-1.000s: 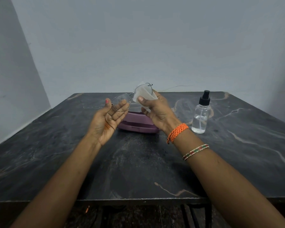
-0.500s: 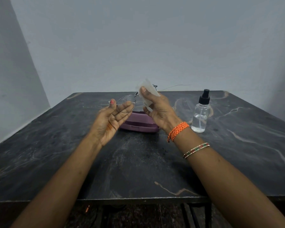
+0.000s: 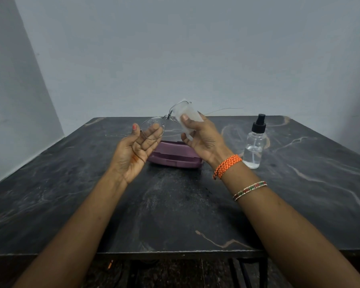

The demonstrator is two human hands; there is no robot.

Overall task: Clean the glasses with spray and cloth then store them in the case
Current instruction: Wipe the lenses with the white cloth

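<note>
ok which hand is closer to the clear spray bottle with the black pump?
Right. The right hand, rubbing the white cloth on one lens, is just left of the clear spray bottle. The left hand holds the wire-framed glasses farther left.

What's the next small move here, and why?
Probably shift the cloth to the other lens: the right hand pinches it around one lens of the glasses, while the lens at the left hand shows droplets.

Dark marble-patterned table (image 3: pixel 175 215) with pale veins is set against a plain grey-white wall (image 3: pixel 175 48), behind the grip. A second wall (image 3: pixel 13 100) is seen to its left; lighting is dim and even.
</note>
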